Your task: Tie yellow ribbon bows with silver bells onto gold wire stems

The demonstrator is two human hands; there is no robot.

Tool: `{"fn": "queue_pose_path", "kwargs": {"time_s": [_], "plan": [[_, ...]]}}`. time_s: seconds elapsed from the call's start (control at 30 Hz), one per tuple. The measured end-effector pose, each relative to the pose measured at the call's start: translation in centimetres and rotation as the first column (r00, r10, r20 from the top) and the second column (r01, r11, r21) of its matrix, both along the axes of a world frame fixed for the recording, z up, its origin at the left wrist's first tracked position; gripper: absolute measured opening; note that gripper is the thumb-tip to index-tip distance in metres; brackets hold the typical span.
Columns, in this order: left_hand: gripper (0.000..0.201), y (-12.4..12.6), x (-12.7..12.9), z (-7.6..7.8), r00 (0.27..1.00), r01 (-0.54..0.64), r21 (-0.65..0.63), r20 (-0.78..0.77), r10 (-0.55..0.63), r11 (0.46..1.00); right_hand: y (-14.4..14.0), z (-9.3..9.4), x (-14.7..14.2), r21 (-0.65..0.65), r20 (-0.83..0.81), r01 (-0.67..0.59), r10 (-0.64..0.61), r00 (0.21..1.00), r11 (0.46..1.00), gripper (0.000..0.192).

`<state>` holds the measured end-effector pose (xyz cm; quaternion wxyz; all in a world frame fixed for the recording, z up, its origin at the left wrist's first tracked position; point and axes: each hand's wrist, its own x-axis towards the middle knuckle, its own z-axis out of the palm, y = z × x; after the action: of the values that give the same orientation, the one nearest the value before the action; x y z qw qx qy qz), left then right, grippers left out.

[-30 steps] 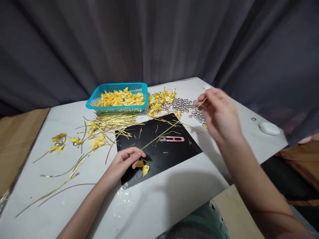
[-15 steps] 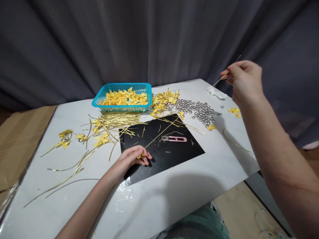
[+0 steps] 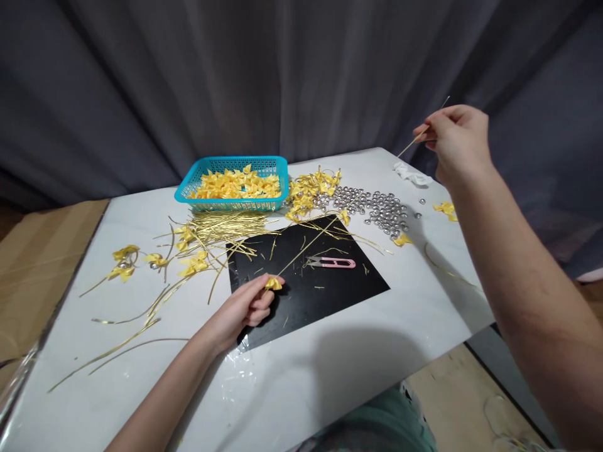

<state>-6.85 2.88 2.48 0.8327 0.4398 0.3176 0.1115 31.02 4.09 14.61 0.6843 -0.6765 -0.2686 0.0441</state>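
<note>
My left hand rests on the near left corner of a black mat and pinches a small yellow ribbon bow. A thin gold wire runs from that bow up and to the right across the mat. My right hand is raised above the table's far right corner and pinches the other end of the gold wire, pulled taut. Pink thread snips lie on the mat between my hands.
A teal basket of yellow bows stands at the back. Beside it lie a pile of gold wires, loose bows and silver beads. Finished bows lie at the left. The white table is backed by a grey curtain.
My right hand rose from the silver beads to high above the far right corner, drawing the gold wire taut. My left hand closed on the yellow bow and lifted it slightly.
</note>
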Motion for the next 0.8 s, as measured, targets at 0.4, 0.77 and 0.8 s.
{"fn": "queue_pose_path", "kwargs": {"time_s": [0.4, 0.77, 0.8], "plan": [[0.034, 0.9, -0.3, -0.1, 0.952, -0.255, 0.269, -0.096, 0.289, 0.929, 0.7, 0.1, 1.2, -0.031, 0.017, -0.002, 0.002, 1.000, 1.000, 0.024], [0.024, 1.7, -0.6, -1.1, 0.871, -0.309, 0.534, -0.174, 0.460, 0.787, 0.1, -0.5, 0.1, -0.074, 0.143, -0.020, 0.031, 0.989, 0.997, 0.025], [0.023, 1.6, -0.6, -1.2, 0.871, -0.287, 0.571, -0.179, 0.457, 0.769, 0.0, -0.6, -0.3, -0.073, 0.155, -0.030, 0.041, 0.987, 0.997, 0.025]]}}
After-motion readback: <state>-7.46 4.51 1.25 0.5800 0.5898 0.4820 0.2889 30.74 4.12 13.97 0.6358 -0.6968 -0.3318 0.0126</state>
